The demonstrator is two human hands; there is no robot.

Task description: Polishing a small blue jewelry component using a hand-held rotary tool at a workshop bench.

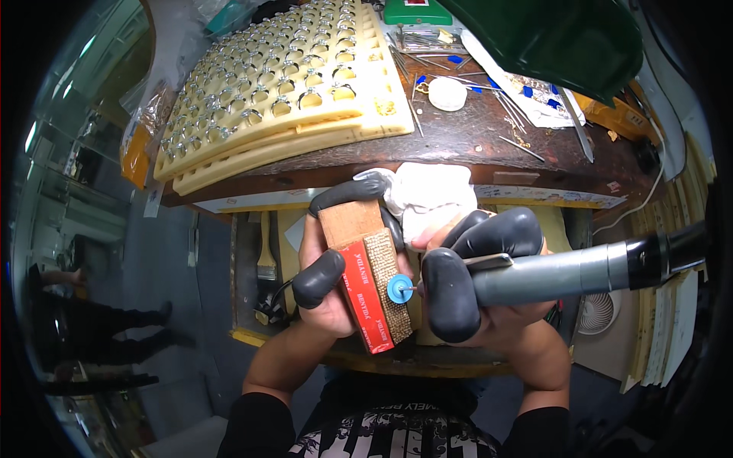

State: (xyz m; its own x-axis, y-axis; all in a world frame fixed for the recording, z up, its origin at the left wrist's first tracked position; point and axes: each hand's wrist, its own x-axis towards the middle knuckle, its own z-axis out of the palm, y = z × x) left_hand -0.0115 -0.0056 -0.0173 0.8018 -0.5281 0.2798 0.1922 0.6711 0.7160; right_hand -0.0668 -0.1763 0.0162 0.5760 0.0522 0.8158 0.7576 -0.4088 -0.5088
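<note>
RISK: small blue wheel (396, 288) could skid off the abrasive block (372, 284) into my thumb if I press at a slant | LEFT: my left hand (324, 294) wraps the block, upright before my chest | RIGHT: my right hand (473, 286) clamps the grey rotary handpiece (557, 273), wheel seemingly touching the block's gritty face

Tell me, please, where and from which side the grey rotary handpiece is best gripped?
Grip the handpiece on its grey barrel just behind the nose, coming from the right, pencil-style, as the right hand does. The barrel is long and round and lies nearly level, its cable end running off right. The small blue wheel at its tip sits against the block in the left hand, so keep fingers clear there.
</note>
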